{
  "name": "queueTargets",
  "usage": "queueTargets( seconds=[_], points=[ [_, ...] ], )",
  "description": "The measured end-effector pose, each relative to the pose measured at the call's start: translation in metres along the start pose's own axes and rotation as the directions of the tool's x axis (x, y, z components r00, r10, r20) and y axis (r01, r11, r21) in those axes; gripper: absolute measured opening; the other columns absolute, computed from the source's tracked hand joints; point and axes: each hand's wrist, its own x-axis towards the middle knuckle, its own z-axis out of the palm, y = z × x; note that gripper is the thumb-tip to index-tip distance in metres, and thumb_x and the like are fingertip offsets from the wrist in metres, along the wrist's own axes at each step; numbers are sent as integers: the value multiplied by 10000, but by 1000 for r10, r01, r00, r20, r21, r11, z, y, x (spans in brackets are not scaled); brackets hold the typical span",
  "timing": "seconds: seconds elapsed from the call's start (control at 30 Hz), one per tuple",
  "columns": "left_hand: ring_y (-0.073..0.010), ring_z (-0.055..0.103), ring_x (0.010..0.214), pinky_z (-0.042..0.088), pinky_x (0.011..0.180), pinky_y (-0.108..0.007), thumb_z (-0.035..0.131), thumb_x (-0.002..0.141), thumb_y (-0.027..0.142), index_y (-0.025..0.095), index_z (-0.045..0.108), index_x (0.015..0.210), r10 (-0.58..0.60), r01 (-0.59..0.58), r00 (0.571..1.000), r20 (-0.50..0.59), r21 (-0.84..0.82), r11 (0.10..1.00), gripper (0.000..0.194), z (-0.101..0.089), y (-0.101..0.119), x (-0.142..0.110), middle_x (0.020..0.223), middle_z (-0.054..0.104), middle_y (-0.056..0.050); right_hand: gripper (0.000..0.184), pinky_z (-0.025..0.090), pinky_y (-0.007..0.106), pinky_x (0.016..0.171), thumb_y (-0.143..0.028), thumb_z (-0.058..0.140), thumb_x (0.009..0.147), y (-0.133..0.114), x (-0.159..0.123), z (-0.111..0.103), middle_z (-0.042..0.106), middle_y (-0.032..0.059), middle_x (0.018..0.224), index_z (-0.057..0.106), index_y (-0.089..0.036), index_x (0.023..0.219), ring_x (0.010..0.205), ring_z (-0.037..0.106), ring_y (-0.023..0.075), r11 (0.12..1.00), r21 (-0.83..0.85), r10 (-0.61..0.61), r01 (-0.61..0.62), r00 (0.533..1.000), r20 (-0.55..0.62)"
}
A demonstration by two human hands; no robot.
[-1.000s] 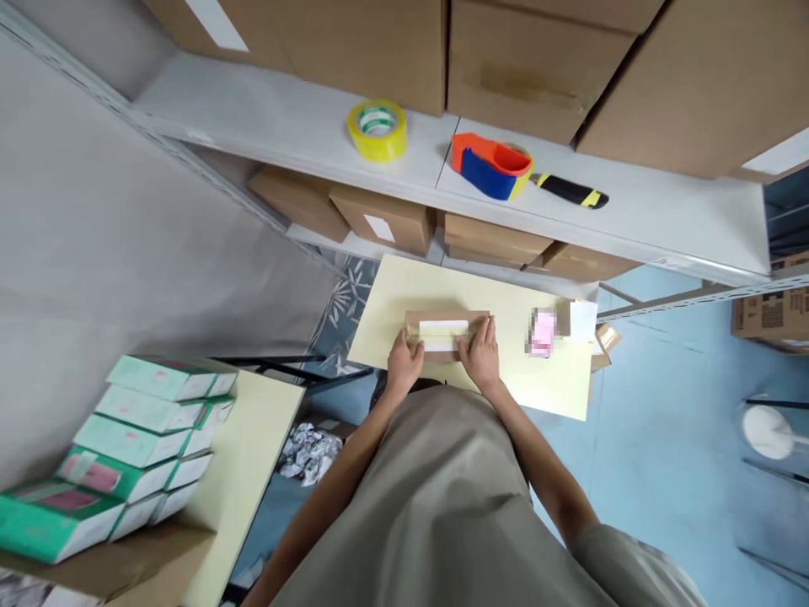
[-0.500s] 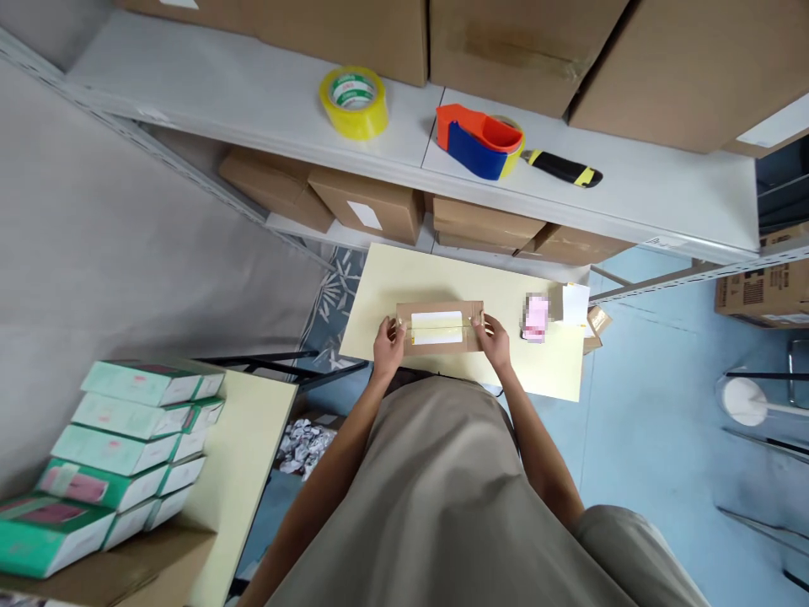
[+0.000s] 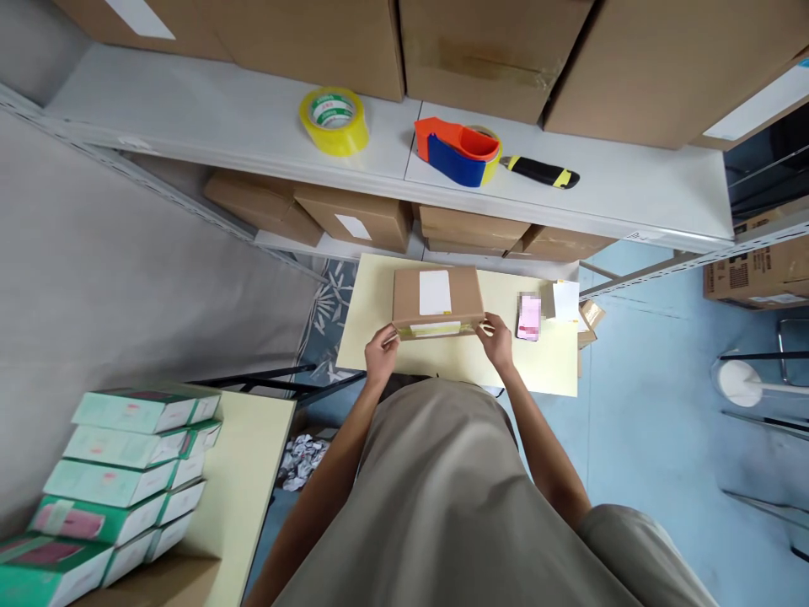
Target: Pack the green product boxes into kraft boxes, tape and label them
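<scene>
A brown cardboard box (image 3: 404, 291) lies on the pale yellow tabletop (image 3: 372, 287) in front of me. On its upper face is a white label (image 3: 435, 292); the side towards me carries another white label with clear tape across it. My left hand (image 3: 381, 354) pinches the near left corner of the box, fingers closed. At the near right corner my right hand (image 3: 495, 341) grips it the same way. A phone (image 3: 528, 317) with a pinkish screen lies to the right of the box, beside a white card-like piece (image 3: 565, 301).
Above the tabletop, a grey shelf (image 3: 253, 126) holds a yellow tape roll (image 3: 354, 139), an orange-and-blue tape dispenser (image 3: 455, 156), a utility knife (image 3: 540, 171) and large cartons (image 3: 309, 42). Green and white boxes (image 3: 120, 443) are stacked on a side table (image 3: 253, 447) at left.
The box has been tipped, so its taped side now faces me and a broad labelled face is on top. Both hands stay at its ends. The view has shifted slightly.
</scene>
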Motion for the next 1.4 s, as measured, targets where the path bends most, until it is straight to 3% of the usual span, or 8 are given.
queueTargets(
  seconds=[0.13,0.3,0.47,0.6,0.93,1.1,1.27,1.4],
  points=[
    [-319,815,1039,642,1004,-496,772,722,137,199,776,1068,-191,188,980,59,66,980,351,1,-30,-11,946,829,-85,412,622,302,938,-257,580,1041,33,-13,19,773,144,1371,621,-173,1442,1172,784,218,988,-20,154,-153,979,132],
    [-316,813,1052,616,1041,-484,733,766,171,181,754,1207,-202,192,973,109,89,977,442,-1,-46,-13,959,837,-91,377,601,275,902,-295,594,1066,45,-17,28,820,104,1265,624,-195,1428,1111,802,210,982,-59,186,-180,977,109],
    [-302,790,1115,610,1050,-460,715,817,247,183,709,1355,-156,140,975,156,113,984,541,1,-44,-7,1317,789,-127,306,594,299,856,-287,674,1013,45,-14,28,806,58,1314,690,-269,1318,1006,808,220,986,-36,166,-165,985,50],
    [-316,755,1212,623,1039,-456,765,835,322,190,660,1437,-167,159,979,114,70,985,625,-2,-40,-12,1561,641,-173,141,578,325,842,-317,709,1000,47,-18,28,846,43,1157,756,-278,1128,977,804,248,970,-100,221,-219,975,4],
    [-299,784,1104,632,986,-450,788,826,562,203,742,1214,-41,43,992,122,-14,999,531,-26,-11,-62,1340,767,-158,84,544,313,837,-267,660,1022,40,-55,11,853,28,1096,737,-275,991,972,804,235,979,-93,173,-179,982,-73],
    [-292,785,1085,615,1022,-454,776,851,628,191,762,1135,-21,45,979,201,-117,992,521,-9,-1,-109,1237,800,-155,139,550,319,806,-381,714,994,52,-103,-7,849,43,1013,701,-265,920,926,808,248,981,-72,175,-182,980,-90],
    [-288,787,1071,607,1046,-485,787,837,653,192,747,1115,-65,128,953,295,-199,972,539,28,-1,-152,1226,804,-162,197,561,321,755,-440,710,971,84,-161,-26,848,58,981,682,-258,900,885,814,258,980,-65,178,-188,975,-132],
    [-296,788,1080,596,1067,-504,795,836,654,197,745,1122,-70,160,926,370,-217,963,542,49,2,-172,1232,804,-168,196,566,324,760,-437,693,965,114,-178,-51,848,68,995,680,-258,885,885,814,264,970,-116,198,-215,969,-146]
  ],
)
